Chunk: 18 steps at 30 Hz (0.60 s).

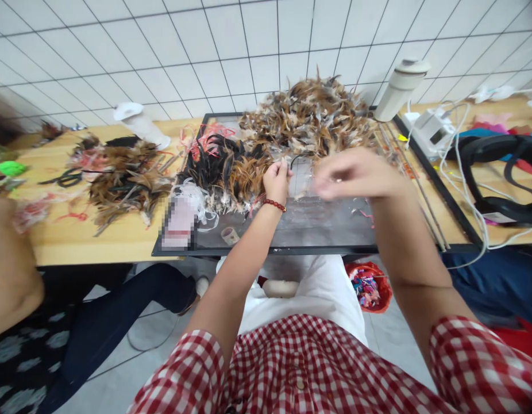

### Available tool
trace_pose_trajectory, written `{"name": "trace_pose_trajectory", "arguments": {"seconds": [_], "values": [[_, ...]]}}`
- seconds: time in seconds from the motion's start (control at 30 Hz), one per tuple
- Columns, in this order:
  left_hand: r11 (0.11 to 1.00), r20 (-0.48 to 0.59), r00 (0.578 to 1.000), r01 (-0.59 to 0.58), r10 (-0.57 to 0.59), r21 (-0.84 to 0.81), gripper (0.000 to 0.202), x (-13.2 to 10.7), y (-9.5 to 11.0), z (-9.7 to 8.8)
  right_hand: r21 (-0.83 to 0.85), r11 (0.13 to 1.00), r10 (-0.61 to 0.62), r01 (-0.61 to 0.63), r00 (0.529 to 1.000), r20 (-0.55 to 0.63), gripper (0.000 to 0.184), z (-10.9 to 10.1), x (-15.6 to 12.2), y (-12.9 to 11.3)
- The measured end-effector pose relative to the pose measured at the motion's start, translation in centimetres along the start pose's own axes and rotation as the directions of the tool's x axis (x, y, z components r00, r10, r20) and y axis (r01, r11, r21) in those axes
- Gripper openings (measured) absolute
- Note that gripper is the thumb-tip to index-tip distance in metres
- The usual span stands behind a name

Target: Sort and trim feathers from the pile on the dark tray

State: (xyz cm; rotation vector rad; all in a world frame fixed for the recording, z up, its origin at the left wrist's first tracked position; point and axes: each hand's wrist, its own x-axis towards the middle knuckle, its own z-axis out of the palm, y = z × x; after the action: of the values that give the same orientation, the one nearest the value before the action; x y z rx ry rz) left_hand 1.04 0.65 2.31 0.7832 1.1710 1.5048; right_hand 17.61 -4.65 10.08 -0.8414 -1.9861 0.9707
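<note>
My left hand [277, 178], with a red bead bracelet on the wrist, is closed in a pinch at the near edge of a heap of brown, black and grey feathers [309, 118]. What it pinches is too small to name. My right hand [356, 172] hovers just to its right above the dark tray [317, 224]; it is smeared by motion, so its fingers cannot be read. A darker bunch of feathers [225, 167] with red ribbon lies left of my left hand.
Another feather pile [123, 178] and scissors [65, 178] lie on the wooden table at left, beside another person's arm [10, 270]. A white cylinder [399, 89], a white device with cables [430, 132] and a black strap [498, 172] are at right. A red bag [369, 287] sits below.
</note>
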Motion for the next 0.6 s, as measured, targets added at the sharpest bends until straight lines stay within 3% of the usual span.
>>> {"name": "trace_pose_trajectory", "arguments": {"seconds": [0.03,0.1,0.17,0.27,0.47,0.53,0.6], "values": [[1.000,-0.009,1.000,0.003,-0.003,-0.006,0.027,-0.1,0.2,0.0,-0.054,0.999,0.003,0.000,0.998,0.058,0.028,0.2,0.9,1.1],[1.000,-0.027,0.999,0.021,-0.021,-0.018,0.028,-0.3,0.4,0.1,-0.417,0.909,0.066,-0.023,0.994,0.090,0.010,0.9,1.8,3.6],[0.999,-0.035,0.999,0.030,-0.031,-0.024,0.028,-0.4,0.4,0.2,-0.604,0.796,0.165,-0.038,0.974,0.156,0.021,1.8,1.7,5.9],[0.999,-0.019,0.999,0.028,-0.028,-0.017,0.028,-0.3,0.1,0.2,-0.656,0.755,0.175,0.009,0.961,0.214,0.030,2.9,0.8,7.5],[0.998,0.005,0.999,0.053,-0.053,-0.033,0.021,-0.3,-0.1,0.1,-0.713,0.696,0.154,0.089,0.950,0.270,0.025,4.3,0.9,7.0],[0.998,0.007,0.999,0.047,-0.047,-0.028,0.021,-0.1,-0.1,0.0,-0.691,0.720,0.134,0.057,0.966,0.219,0.024,4.6,1.1,7.4],[0.999,0.012,0.999,0.040,-0.040,-0.029,0.022,0.1,-0.2,-0.1,-0.585,0.809,0.111,-0.052,0.992,0.065,0.019,4.7,1.3,8.1]]}}
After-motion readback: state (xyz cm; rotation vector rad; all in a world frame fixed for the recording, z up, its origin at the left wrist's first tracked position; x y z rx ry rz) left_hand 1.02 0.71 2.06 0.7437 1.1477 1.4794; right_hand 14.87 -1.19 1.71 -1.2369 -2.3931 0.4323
